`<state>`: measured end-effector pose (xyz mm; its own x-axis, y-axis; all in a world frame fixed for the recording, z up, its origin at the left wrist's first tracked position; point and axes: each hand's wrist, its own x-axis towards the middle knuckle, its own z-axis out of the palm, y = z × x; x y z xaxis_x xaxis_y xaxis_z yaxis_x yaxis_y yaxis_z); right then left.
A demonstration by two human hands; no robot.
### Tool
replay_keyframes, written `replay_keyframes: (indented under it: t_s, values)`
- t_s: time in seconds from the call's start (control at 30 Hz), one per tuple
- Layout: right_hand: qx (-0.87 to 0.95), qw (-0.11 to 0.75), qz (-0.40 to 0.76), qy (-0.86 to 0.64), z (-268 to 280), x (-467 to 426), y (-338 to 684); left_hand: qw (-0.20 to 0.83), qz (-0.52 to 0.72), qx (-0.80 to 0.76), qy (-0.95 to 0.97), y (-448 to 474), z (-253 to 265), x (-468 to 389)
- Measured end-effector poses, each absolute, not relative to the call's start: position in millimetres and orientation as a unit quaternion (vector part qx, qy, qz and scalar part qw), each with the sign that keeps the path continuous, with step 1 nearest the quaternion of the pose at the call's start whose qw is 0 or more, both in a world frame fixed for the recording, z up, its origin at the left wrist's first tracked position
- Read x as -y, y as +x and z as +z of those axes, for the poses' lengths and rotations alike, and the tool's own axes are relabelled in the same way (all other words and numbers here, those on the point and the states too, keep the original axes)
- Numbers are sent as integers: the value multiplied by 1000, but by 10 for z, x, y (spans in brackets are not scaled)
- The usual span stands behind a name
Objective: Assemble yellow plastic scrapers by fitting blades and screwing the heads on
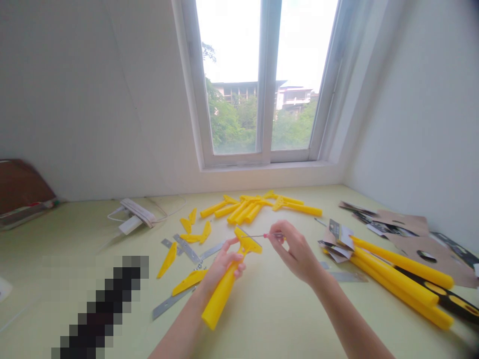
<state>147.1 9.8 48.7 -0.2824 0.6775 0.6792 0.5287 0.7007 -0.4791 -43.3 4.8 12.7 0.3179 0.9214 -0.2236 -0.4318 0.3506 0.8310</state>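
Head view: left hand (pixel 224 264) wraps a yellow handle (pixel 220 301) above the surface (pixel 269 319), wide end away, bracing it I'd say; right hand (pixel 294 249) pinches a screwdriver (pixel 266 236) near level, tip at that end, likely for aim. Metal blades (pixel 187 248) lie leftward, presumably for reach.

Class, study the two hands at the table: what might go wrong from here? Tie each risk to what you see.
The screwdriver in the right hand points at the head of the yellow tool, close to the left hand; a slip might jab it.
Small metal pieces lie loose beside the left hand and could be knocked astray.
A flat metal strip lies near the left forearm; a sharp edge might nick skin.
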Motion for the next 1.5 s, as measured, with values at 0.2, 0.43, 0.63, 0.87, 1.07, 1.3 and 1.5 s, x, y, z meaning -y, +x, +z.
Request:
replay_keyframes:
  t_s: [0.2, 0.43, 0.63, 0.87, 1.07, 1.3, 1.5]
  values:
    - [767, 501, 81, -392, 439, -145, 1491, 739, 457, -360, 341, -447, 63, -95]
    - [767, 499, 79, -396, 438, -125, 1481, 736, 457, -354, 353, -459, 93, -85]
    - [758, 504, 62, -410, 438, -137, 1485, 744, 441, -358, 351, -486, 41, -139]
    - [753, 501, 77, -419, 408, -143, 1481, 746, 439, -354, 355, -483, 56, -134]
    - [778, 481, 93, -394, 453, -101, 1450, 746, 446, -349, 350, -481, 73, -122]
    - [775, 488, 90, -392, 429, -118, 1456, 744, 450, -345, 354, -495, 61, -129]
    - [767, 503, 94, -386, 421, -126, 1447, 743, 459, -346, 342, -484, 103, -119]
